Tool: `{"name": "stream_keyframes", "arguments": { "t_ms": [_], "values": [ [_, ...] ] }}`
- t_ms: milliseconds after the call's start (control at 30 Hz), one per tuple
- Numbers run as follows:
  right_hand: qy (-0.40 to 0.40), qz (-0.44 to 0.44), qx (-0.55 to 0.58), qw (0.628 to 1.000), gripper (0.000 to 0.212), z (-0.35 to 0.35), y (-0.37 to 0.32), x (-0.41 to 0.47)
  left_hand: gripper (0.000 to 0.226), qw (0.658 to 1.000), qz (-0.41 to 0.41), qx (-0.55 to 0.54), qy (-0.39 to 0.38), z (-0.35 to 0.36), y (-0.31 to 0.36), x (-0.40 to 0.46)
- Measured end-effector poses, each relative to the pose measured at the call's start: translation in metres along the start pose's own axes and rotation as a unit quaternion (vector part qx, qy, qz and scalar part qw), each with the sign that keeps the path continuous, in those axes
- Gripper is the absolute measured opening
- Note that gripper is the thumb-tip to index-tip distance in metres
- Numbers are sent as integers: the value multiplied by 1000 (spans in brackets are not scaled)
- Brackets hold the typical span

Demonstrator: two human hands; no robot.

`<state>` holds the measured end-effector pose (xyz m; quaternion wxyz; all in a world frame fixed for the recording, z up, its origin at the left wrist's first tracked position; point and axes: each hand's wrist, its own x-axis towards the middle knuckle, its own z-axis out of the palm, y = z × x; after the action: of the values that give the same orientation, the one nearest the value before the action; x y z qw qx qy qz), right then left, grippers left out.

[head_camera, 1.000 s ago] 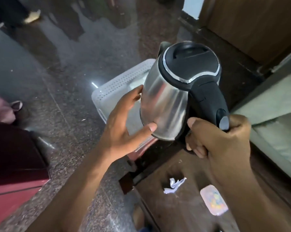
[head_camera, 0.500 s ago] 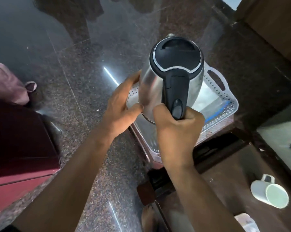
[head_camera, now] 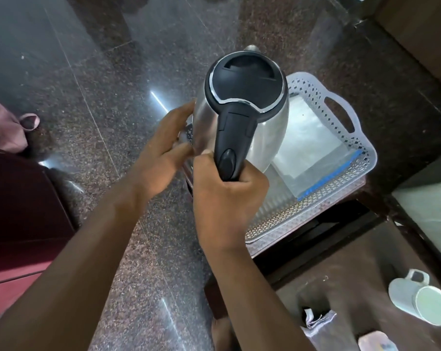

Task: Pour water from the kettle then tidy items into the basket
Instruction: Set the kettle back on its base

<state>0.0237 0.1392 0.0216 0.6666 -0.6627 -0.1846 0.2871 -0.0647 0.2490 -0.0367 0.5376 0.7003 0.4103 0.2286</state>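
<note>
A steel kettle [head_camera: 242, 117] with a black lid is held above the left end of a white perforated basket [head_camera: 341, 173]. Its black handle is gripped by the right hand [head_camera: 227, 198], whose fingers are closed firmly around the lower part of the handle. The kettle's spout is pointed away from the person. The left hand [head_camera: 161, 158] is placed at the kettle's left side; its fingers [head_camera: 181, 115] are spread open, with the fingertips laid against or just beside the steel wall; actual contact cannot be told for certain. Whether the kettle's base is resting on the basket floor cannot be told.

The basket is set on a low dark stand beside a speckled granite floor [head_camera: 100, 97]. Inside the basket, a flat clear plastic pouch [head_camera: 313, 138] with a blue edge is seen to the right of the kettle.

At the lower right, on a brown table [head_camera: 353, 287], a white mug [head_camera: 419, 297] is laid on its side, well apart from the basket. A crumpled cloth [head_camera: 318, 323] is seen near the bottom edge.
</note>
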Motion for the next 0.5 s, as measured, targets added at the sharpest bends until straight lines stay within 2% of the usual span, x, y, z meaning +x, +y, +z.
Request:
{"name": "stream_keyframes", "arguments": {
  "t_ms": [167,267,500],
  "values": [
    [-10,26,-1,1000,36,2,11,-4,69,999,42,22,23,3,0,-2],
    [-5,36,-12,999,37,0,19,-4,64,994,62,79,36,4,1,-1],
    [0,44,-2,999,40,-2,23,-4,65,993,46,99,53,8,6,-2]
  ]
}}
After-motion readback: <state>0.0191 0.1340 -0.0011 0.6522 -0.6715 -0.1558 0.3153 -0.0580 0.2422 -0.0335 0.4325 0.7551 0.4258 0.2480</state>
